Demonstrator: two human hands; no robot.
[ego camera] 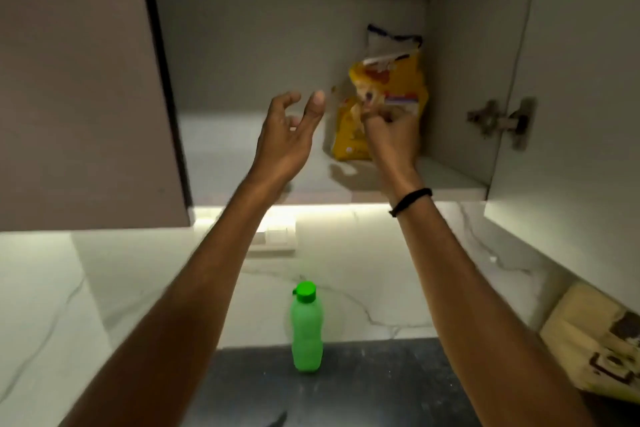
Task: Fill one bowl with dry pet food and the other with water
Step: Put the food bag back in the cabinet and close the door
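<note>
Up at one o'clock, the crumpled yellow plastic pet-food bag [398,83] stands on the white cupboard shelf [242,156]. My right hand [391,139] pinches its front, fingers [375,114] clenched, I reckon to drag it out. My left hand [287,142] hovers at its nine o'clock, fingers released, ready to steady it. The green plastic water bottle [306,329] stands on the dark tabletop [381,378] at six o'clock.

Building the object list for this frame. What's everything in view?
bag: 1, yellow, on the cabinet shelf, right side
bottle: 1, green, capped, upright on the counter
cabinet: 1, grey, open
hinge: 1, metal, on the right door
switch plate: 1, white, wall below the cabinet
cloth: 1, cream, patterned, far right
wristband: 1, black, right wrist
left hand: 1, open, raised beside the bag
right hand: 1, fingers grip the bag
</note>
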